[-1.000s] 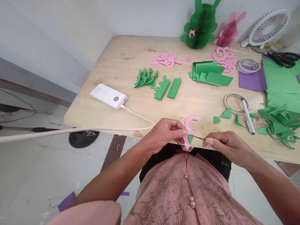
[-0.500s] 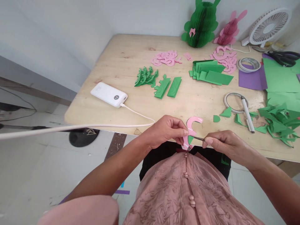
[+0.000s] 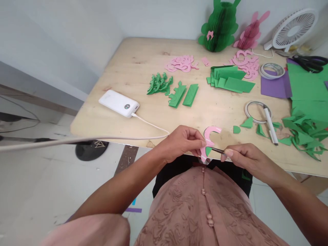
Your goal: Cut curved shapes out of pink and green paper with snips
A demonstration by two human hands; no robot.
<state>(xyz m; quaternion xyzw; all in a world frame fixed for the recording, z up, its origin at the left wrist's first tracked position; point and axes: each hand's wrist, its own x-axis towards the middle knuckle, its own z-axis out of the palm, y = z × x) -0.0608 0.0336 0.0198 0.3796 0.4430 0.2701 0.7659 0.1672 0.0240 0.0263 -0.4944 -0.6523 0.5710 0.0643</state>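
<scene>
My left hand (image 3: 185, 142) pinches a curved pink paper cutout (image 3: 208, 140) between thumb and fingers, just over the table's front edge. White strips show on the cutout's face. My right hand (image 3: 239, 154) is closed around slim dark tweezers (image 3: 217, 150), which point left at the cutout. At their tips a small green paper piece (image 3: 208, 151) lies against the pink paper; whether the tips grip it I cannot tell.
Behind my hands lie folded green paper strips (image 3: 191, 95), pink cutouts (image 3: 182, 64) and a white power bank (image 3: 119, 103) with its cable. To the right are a tape roll (image 3: 272, 71), a marker (image 3: 270, 125), green scraps (image 3: 304, 131) and black-handled scissors (image 3: 311, 63).
Both hands keep nearly the same place and the same hold. The pink cutout has shifted very slightly, and the tweezers' tips have stayed at the green piece.
</scene>
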